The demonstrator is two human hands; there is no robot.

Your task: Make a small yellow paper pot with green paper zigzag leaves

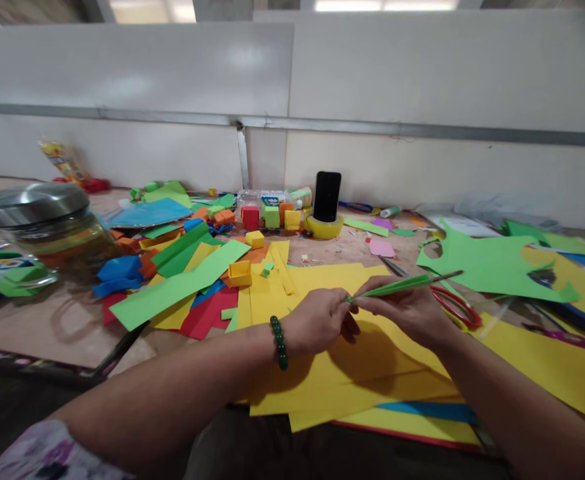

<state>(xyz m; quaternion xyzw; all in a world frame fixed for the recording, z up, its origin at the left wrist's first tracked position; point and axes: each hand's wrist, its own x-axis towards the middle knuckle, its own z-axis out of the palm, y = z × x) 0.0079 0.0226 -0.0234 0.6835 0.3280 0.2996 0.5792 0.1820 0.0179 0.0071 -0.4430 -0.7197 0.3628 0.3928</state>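
Along the front edge of the bench (67, 327), loose yellow sheets (332, 400) overlap one another, and I have both hands above them. Toward the bench's left end stands a jar (37, 220) with a metal lid. The left hand (319, 320) pinches the left end of a folded green paper (397, 285); the right hand (407, 313) grasps it between thumb and fingers, just beside the left. That keeps the paper off the surface, near the middle of the front edge. A thin dark tip (452, 274) shows past its right end; I can't tell what it belongs to. I'd expect the paper to be very light, fairly stiff along its folds but easily creased, so I'd take it gently by the narrow end and the folded edge. Near the back edge, a blue-and-white label (273, 200) carries lettering too small for me to read; I can make out no brand.
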